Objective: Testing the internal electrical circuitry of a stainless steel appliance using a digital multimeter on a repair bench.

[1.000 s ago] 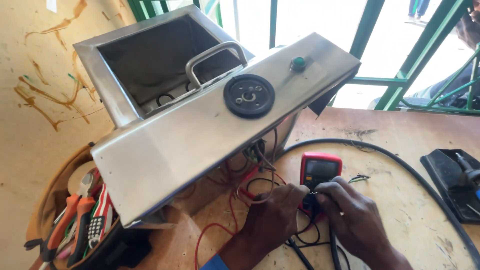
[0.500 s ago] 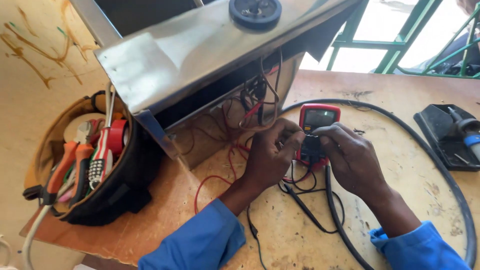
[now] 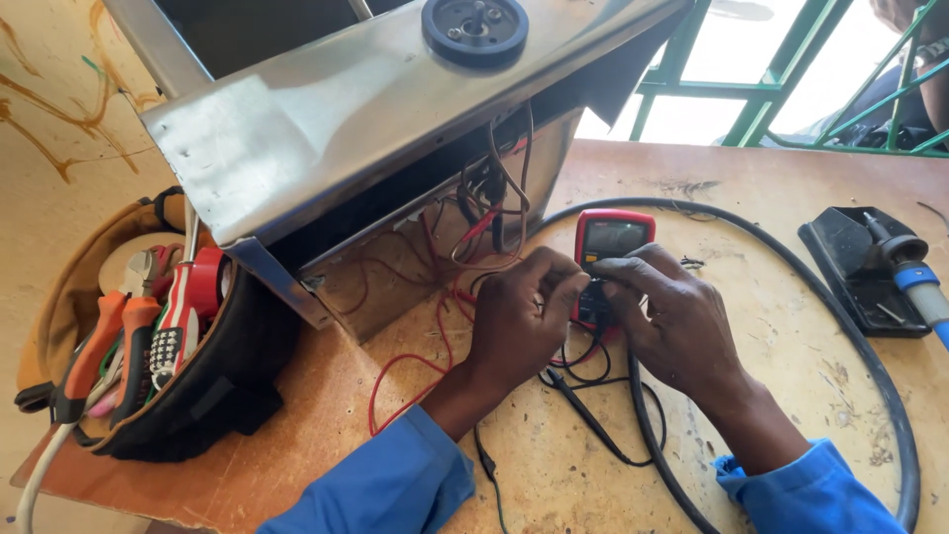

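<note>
Red meter [image 3: 611, 259] under both hands on the wooden bench [image 3: 791, 326].
Left hand [image 3: 519, 316] and right hand [image 3: 667, 316] pinch its dial; since a moment ago they barely shift, steel box [image 3: 326, 129] looming closer.

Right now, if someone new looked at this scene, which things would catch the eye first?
Probably both hands, the left hand and right hand, meeting on a red multimeter at the middle of the wooden table. Behind them a tilted steel appliance shows loose red and black wires underneath. At the left edge sits a tool bag with orange-handled pliers.
</note>
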